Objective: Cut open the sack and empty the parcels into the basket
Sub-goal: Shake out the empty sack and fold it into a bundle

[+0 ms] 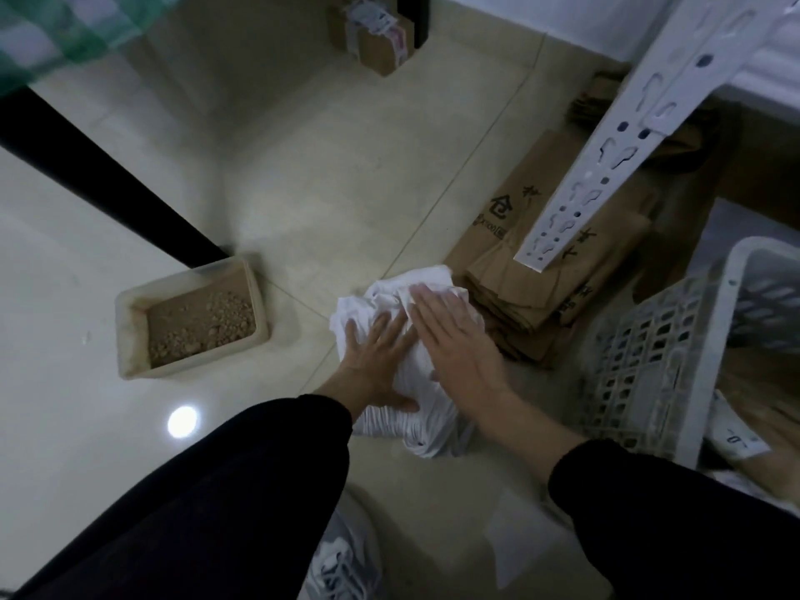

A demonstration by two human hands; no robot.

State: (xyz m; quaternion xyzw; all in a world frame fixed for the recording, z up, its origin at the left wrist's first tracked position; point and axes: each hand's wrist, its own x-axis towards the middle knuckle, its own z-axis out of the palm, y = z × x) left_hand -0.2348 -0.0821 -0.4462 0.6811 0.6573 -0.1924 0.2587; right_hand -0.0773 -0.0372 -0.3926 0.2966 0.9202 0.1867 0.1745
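**Both hands flat, side by side**

The left hand (375,356) and right hand (456,339) reach forward from black sleeves, palms down, fingers spread and pointing far. They lie close together, the right slightly farther. Neither hand curls into a grip.

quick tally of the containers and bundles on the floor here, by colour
white: 2, crumpled white woven sack under both hands, white lattice plastic basket
brown: 2, stack of flattened brown paper bags, taped brown cardboard box
beige: 1, beige plastic tub of brown granules
total: 5
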